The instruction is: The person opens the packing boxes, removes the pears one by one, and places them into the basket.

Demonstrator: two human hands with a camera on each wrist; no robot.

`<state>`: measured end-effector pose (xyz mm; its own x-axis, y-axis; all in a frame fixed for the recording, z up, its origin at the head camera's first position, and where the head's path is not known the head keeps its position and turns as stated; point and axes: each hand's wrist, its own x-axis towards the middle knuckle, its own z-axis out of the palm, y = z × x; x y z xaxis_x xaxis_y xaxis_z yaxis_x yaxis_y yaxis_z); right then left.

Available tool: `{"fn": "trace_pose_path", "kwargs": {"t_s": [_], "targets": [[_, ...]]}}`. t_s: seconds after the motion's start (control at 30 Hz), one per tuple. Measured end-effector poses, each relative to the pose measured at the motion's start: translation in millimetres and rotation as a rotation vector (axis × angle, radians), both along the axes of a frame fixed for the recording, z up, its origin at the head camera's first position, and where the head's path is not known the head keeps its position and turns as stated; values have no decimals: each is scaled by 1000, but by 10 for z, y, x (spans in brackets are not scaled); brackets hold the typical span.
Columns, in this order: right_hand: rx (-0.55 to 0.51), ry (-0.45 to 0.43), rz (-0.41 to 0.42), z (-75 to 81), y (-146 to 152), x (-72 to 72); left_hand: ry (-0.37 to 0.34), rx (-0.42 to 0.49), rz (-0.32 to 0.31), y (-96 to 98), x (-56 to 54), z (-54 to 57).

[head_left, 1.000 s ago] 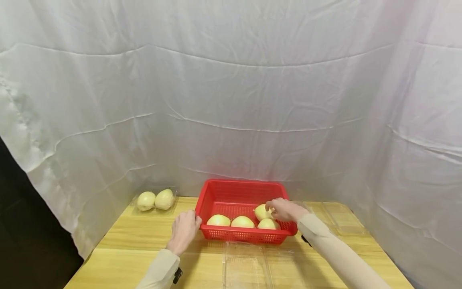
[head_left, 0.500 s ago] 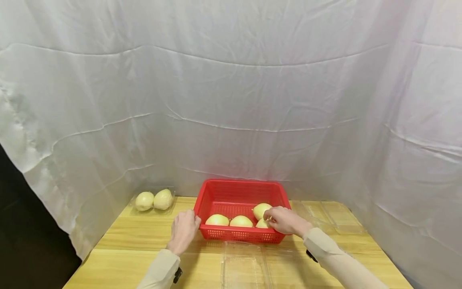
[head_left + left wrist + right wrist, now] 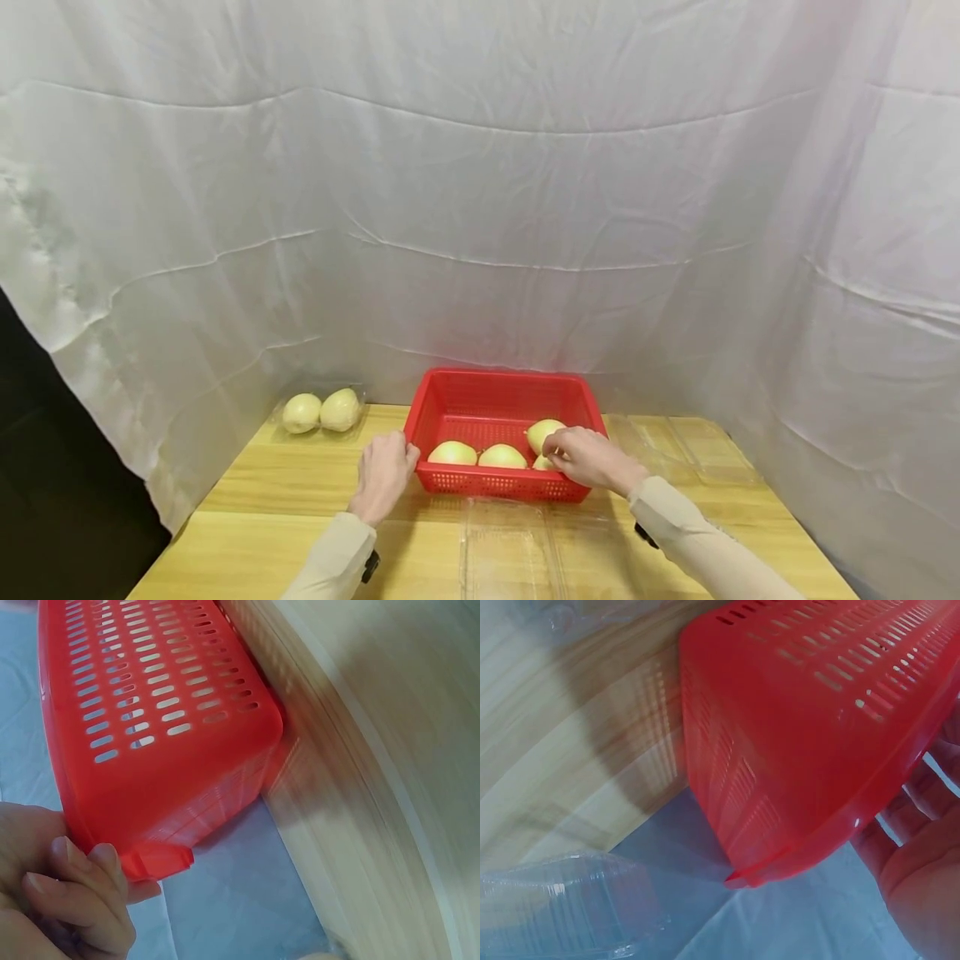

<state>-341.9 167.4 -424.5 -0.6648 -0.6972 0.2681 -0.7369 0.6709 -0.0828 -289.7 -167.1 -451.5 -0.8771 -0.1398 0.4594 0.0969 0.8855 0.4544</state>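
Note:
A red perforated plastic basket (image 3: 501, 483) stands on the wooden table with several pale-yellow pears inside. My left hand (image 3: 384, 475) grips its left rim; the left wrist view shows the curled fingers (image 3: 82, 889) at the basket's edge. Over the right front corner reaches my right hand (image 3: 592, 457), its fingers curled down onto the front-right pear (image 3: 545, 462), which is mostly hidden. Another pear (image 3: 543, 433) lies just behind it, and two pears, one the middle pear (image 3: 502, 456), line the front wall. In the right wrist view, the basket wall hides the right fingertips.
A clear plastic box (image 3: 513, 550) lies in front of the basket. More clear packaging (image 3: 705, 450) rests at the back right. Two pears (image 3: 321, 412) sit in a clear container at the back left. A pale curtain (image 3: 480, 208) encloses the table (image 3: 262, 533).
My right hand has moved from the rear pear down and toward the front-right pear, then stayed there. The left hand keeps its place on the rim.

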Motion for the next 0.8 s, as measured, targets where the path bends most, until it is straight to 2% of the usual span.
{"fn": "trace_pose_path", "kwargs": {"t_s": [0.33, 0.63, 0.8], "targets": [[-23, 27, 6, -41, -18, 62, 1, -1, 11, 37, -4, -13], [-65, 109, 48, -57, 31, 144, 22, -7, 12, 33, -23, 2], [-77, 124, 57, -65, 54, 184, 27, -16, 23, 27, -40, -6]]}}
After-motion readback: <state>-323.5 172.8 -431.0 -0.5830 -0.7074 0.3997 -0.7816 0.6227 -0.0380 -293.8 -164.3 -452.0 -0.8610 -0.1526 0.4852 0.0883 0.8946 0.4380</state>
